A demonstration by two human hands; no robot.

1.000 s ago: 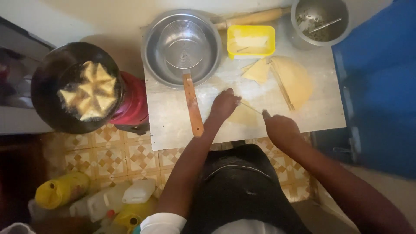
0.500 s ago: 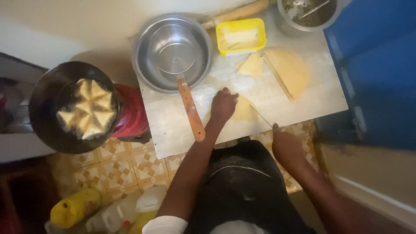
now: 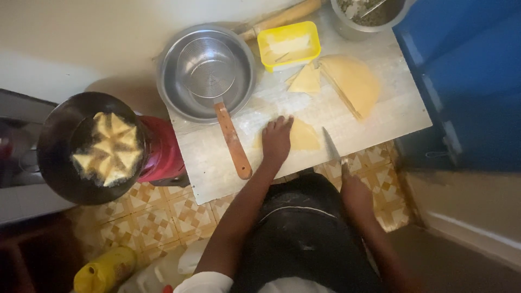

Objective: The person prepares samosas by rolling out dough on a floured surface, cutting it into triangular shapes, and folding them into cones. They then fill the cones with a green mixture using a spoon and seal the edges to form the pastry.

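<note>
My left hand (image 3: pixel 277 140) lies flat on a triangular piece of yellow dough (image 3: pixel 304 137) on the pale wooden board (image 3: pixel 380 116). My right hand (image 3: pixel 353 187) is at the board's near edge, closed on the handle of a knife (image 3: pixel 331 145) whose blade points away from me just right of that dough piece. Farther back lie a small dough triangle (image 3: pixel 306 81) and a stack of half-round dough sheets (image 3: pixel 353 84).
A metal bowl with a wooden-handled wire strainer (image 3: pixel 209 68) stands at the board's left. A yellow tray (image 3: pixel 287 46), a rolling pin (image 3: pixel 282 16) and a metal pot (image 3: pixel 369 13) sit at the back. A black pan of frying pastries (image 3: pixel 103 146) rests on a red burner at the left. Blue container at the right.
My left hand slid right onto the dough triangle. My right hand pulled back to the board's near edge and now holds the knife beside the dough.
</note>
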